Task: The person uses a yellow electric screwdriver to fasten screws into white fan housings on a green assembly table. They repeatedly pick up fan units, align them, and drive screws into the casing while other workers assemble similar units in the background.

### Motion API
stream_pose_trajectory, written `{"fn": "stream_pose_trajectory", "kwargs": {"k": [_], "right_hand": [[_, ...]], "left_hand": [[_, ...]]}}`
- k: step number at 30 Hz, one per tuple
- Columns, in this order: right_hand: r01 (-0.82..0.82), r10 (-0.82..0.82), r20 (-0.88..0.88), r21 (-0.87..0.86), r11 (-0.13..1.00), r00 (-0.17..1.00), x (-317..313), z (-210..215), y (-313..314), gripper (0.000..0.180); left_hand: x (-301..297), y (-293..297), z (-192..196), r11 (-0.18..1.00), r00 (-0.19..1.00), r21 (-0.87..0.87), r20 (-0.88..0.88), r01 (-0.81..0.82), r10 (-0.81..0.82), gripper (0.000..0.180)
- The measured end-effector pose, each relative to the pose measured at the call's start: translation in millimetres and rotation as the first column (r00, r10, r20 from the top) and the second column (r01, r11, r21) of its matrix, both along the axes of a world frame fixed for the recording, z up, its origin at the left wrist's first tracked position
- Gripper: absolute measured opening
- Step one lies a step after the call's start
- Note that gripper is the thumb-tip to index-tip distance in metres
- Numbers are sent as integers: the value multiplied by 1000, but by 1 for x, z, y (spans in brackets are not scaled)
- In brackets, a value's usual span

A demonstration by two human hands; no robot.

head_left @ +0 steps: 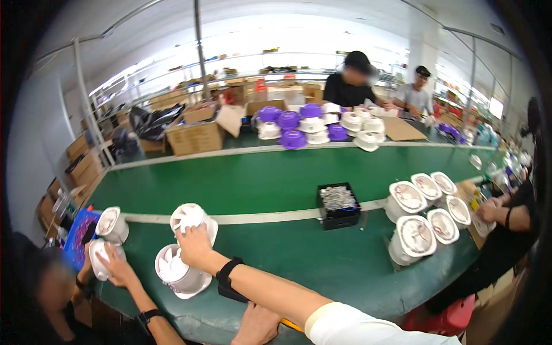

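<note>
My right hand (195,247), on the arm with a black wristband, reaches left across the green table. Its bent fingers grip the near rim of a white fan housing (190,217) with white blades inside. Beside it, closer to me, a second white fan housing (175,270) stands upright with its blades showing. My left hand (257,326) is curled at the table's front edge, partly under my right forearm. A yellow-orange strip (292,326) shows beside it; what the fingers hold is hidden. Next to the left hand lies a black box-shaped thing (232,289).
At left, a co-worker's hands (119,267) hold a white housing (102,259) near a blue bin (77,238). A black tray of metal parts (338,198) sits mid-table. Several white housings (415,234) stand right, by another person's hand (489,210). Purple and white bowls (293,139) are stacked across.
</note>
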State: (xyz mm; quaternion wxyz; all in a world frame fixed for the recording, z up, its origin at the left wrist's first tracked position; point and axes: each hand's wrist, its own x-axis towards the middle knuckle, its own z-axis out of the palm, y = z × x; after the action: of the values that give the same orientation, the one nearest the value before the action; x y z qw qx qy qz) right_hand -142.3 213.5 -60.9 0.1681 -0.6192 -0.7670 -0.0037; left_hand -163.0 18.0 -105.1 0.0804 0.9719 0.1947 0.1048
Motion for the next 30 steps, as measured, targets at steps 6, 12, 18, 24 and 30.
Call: {"fn": "stream_pose_trajectory", "kwargs": {"k": [6,12,18,24,30], "right_hand": [[84,-86,53,35,996,995,69,1,-27,58],[177,-178,18,50,983,984,152,-1,-84,55],[237,-225,-92,161,958,970,220,-17,-148,55],[145,-104,-198,205,968,975,284,-27,-218,63],[-11,28,-416,44,999,909,306,-31,-257,57]], "left_hand": [[14,-52,47,999,983,25,179,37,-41,33],[4,-105,86,966,956,257,277,19,-92,43],[7,-96,93,878,792,477,551,-39,-264,34],[9,-79,114,973,757,190,653,-134,-23,45],[113,-61,146,911,16,355,933,-210,-359,39]]}}
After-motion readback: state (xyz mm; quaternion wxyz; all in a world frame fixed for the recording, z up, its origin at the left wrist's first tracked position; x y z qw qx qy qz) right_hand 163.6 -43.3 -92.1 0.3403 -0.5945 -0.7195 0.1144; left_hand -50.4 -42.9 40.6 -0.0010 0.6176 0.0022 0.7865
